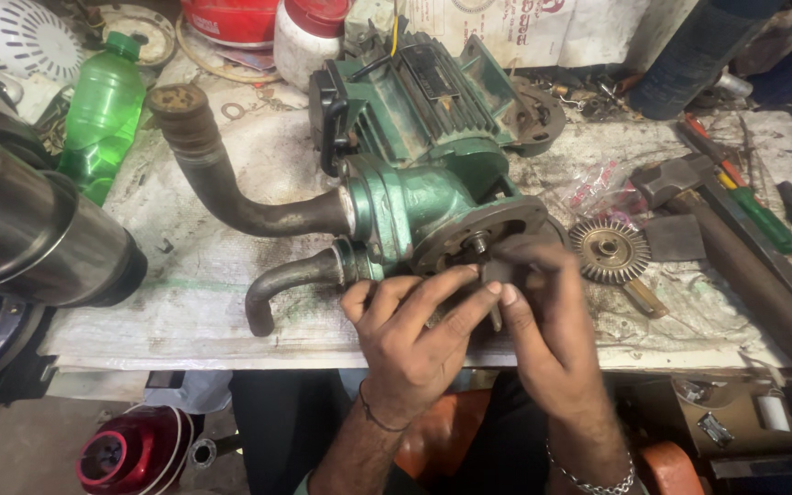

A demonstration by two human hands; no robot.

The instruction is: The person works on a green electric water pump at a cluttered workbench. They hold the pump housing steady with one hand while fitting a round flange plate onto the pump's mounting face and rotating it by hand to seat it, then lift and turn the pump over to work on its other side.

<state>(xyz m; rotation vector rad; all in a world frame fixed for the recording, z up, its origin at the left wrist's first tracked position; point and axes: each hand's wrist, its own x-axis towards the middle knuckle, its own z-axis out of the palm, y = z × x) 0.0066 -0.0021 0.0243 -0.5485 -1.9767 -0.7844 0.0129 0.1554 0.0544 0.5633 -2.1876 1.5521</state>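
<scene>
Both hands at the open face of a green pump

The green pump (414,174) lies on its side on the desk (194,293), which is covered with stained cloth. Its round open face (478,234) turns toward the person, a small shaft end (477,243) showing at the middle. 2 bent, rusty pipes leave its left side: the larger pipe (231,183) curves up and away, the smaller pipe (286,284) hooks down toward the desk edge.

The left hand (410,344) reaches up from below, its grip pressed together, the fingertips touching a small dark piece (497,275) just under the shaft. The right hand (547,321) closes in from the other side, thumb and forefinger pinching that same piece. The piece is mostly hidden by the fingers, so I cannot tell its shape.

Just right of the hands lies a brass toothed impeller (609,249), near a torn plastic bag (598,188). Farther right rests a hammer (735,257) beside a green-handled screwdriver (767,220). At the far left stand a green plastic bottle (103,115) and a shiny steel cylinder (29,238).
</scene>
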